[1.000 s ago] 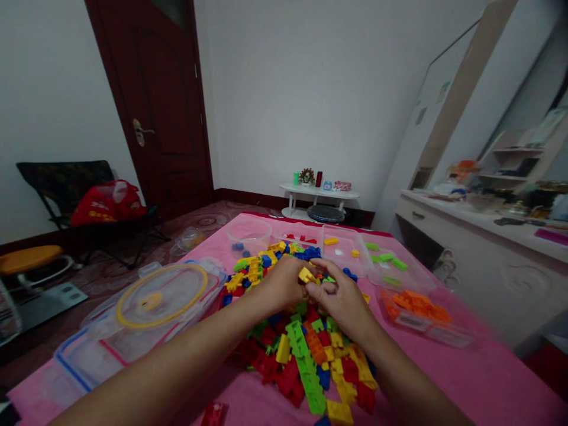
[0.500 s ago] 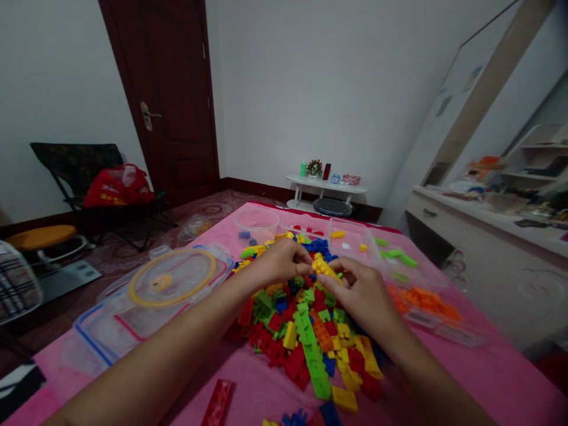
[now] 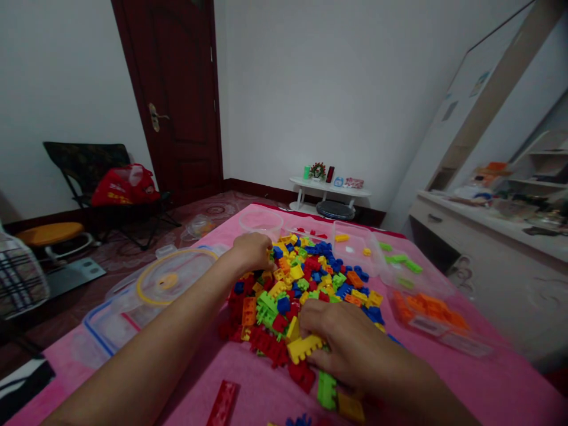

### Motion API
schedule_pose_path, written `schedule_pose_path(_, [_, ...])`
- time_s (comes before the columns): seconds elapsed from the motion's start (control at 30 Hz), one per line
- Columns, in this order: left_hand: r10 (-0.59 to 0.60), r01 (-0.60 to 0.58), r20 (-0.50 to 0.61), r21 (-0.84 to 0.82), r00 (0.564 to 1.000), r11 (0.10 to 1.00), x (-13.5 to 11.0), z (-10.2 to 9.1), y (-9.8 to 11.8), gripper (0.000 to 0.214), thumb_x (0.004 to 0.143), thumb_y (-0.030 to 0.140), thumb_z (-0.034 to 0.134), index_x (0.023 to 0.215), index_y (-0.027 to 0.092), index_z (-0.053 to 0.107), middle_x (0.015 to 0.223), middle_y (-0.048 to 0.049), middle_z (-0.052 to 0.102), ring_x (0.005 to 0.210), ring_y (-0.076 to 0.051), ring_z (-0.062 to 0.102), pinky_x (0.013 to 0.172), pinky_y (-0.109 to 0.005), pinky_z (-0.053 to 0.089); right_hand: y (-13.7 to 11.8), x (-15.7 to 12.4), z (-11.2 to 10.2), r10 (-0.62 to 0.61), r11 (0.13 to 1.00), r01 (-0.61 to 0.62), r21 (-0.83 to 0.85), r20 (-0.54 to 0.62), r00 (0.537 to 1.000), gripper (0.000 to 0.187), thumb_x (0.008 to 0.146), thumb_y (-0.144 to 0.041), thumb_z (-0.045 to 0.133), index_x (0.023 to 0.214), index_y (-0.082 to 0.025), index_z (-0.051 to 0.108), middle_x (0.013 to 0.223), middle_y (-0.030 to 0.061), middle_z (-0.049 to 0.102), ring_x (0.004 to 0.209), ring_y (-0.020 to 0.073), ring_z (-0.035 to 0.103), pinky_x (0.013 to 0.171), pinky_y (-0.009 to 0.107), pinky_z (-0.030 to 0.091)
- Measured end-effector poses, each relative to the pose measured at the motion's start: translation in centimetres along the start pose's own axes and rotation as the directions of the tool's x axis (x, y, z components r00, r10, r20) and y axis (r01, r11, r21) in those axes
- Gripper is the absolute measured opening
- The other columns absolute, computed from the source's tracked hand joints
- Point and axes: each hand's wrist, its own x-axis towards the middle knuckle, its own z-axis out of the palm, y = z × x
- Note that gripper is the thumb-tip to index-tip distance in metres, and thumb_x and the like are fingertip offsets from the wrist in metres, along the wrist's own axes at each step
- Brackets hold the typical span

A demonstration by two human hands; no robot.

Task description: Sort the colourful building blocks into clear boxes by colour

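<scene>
A heap of coloured plastic bricks lies on the pink tablecloth. My left hand reaches to the far left side of the heap near a round clear tub, its fingers curled; what it holds is hidden. My right hand rests on the near part of the heap, fingers closed on a yellow toothed brick.
Clear trays at the back right hold yellow, green and orange bricks. Container lids lie at the left. A red long brick lies near me. A cabinet stands to the right.
My hands have parted: the left moved out to the far left of the heap, the right dropped towards me onto the near bricks with a yellow brick. The camera tilted down.
</scene>
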Motion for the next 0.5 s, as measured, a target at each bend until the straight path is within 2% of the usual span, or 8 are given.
schedule_pose_path(0.13, [0.115, -0.114, 0.038, -0.037, 0.993, 0.993, 0.1, 0.4, -0.3, 0.057, 0.059, 0.034, 0.068, 0.114, 0.023, 0.062, 0.110, -0.0109, 0.063, 0.099, -0.028, 0.057, 0.081, -0.034, 0.044, 1.9, -0.3, -1.2, 0.108, 0.989, -0.116, -0.088, -0.084, 0.991, 0.015, 0.064, -0.012, 0.061, 0.075, -0.022, 0.057, 0.080, -0.0040, 0.061, 0.067, 0.0108, 0.052, 0.057, 0.022, 0.028])
schedule_pose_path(0.23, [0.116, -0.117, -0.046, -0.032, 0.992, 0.993, 0.4, 0.5, -0.6, 0.049, 0.062, 0.023, 0.063, 0.110, 0.024, 0.064, 0.106, -0.0088, 0.065, 0.096, -0.027, 0.059, 0.079, -0.033, 0.045, 3.1, -0.4, -2.2, 0.195, 0.974, -0.210, -0.085, -0.157, 0.968, 0.011, 0.063, -0.017, 0.065, 0.072, -0.021, 0.059, 0.077, -0.0018, 0.061, 0.065, 0.0121, 0.053, 0.055, 0.022, 0.029])
schedule_pose_path(0.3, [0.071, -0.085, -0.157, -0.079, 0.985, 0.993, 0.6, 0.3, -0.5, 0.042, 0.065, 0.020, 0.059, 0.106, 0.022, 0.066, 0.102, -0.0093, 0.066, 0.093, -0.026, 0.060, 0.078, -0.033, 0.045, 3.7, -0.2, -2.4, 0.239, 0.970, -0.241, 0.021, -0.248, 0.939, 0.009, 0.064, -0.022, 0.067, 0.069, -0.020, 0.060, 0.073, -0.0006, 0.060, 0.064, 0.0128, 0.053, 0.055, 0.023, 0.032])
schedule_pose_path(0.37, [0.065, -0.129, -0.254, -0.243, 0.965, 0.961, 0.7, 0.1, 0.3, 0.035, 0.068, 0.021, 0.059, 0.102, 0.019, 0.067, 0.098, -0.0093, 0.067, 0.090, -0.024, 0.061, 0.078, -0.033, 0.046, 4.1, 0.4, -2.3, 0.330, 0.935, -0.250, 0.252, -0.355, 0.875, 0.013, 0.068, -0.030, 0.065, 0.069, -0.018, 0.058, 0.065, -0.0011, 0.057, 0.057, 0.0117, 0.051, 0.050, 0.022, 0.033])
schedule_pose_path(0.4, [0.085, -0.191, -0.283, -0.373, 0.955, 0.908, 0.7, 0.1, 0.9, 0.033, 0.070, 0.023, 0.059, 0.101, 0.017, 0.068, 0.097, -0.0088, 0.068, 0.088, -0.022, 0.061, 0.078, -0.032, 0.046, 4.2, 0.7, -2.1, 0.393, 0.884, -0.230, 0.407, -0.380, 0.837, 0.017, 0.071, -0.034, 0.063, 0.073, -0.018, 0.057, 0.063, -0.0018, 0.056, 0.052, 0.0108, 0.051, 0.047, 0.021, 0.034])
schedule_pose_path(0.43, [0.113, -0.260, -0.299, -0.518, 0.948, 0.815, 0.6, 0.1, 1.8, 0.031, 0.071, 0.025, 0.059, 0.100, 0.016, 0.067, 0.097, -0.0082, 0.068, 0.087, -0.020, 0.062, 0.077, -0.031, 0.047, 4.2, 1.0, -1.8, 0.461, 0.801, -0.193, 0.566, -0.378, 0.803, 0.021, 0.073, -0.038, 0.061, 0.077, -0.018, 0.056, 0.061, -0.0024, 0.056, 0.048, 0.0099, 0.050, 0.043, 0.020, 0.033])
schedule_pose_path(0.5, [0.170, -0.337, -0.292, -0.775, 0.941, 0.535, 0.3, 0.6, 3.7, 0.033, 0.074, 0.031, 0.060, 0.101, 0.014, 0.066, 0.097, -0.0077, 0.068, 0.085, -0.018, 0.063, 0.075, -0.029, 0.049, 4.1, 1.6, -1.2, 0.566, 0.553, -0.078, 0.829, -0.305, 0.766, 0.028, 0.075, -0.044, 0.059, 0.083, -0.018, 0.053, 0.063, -0.0020, 0.059, 0.043, 0.0086, 0.050, 0.040, 0.019, 0.036])
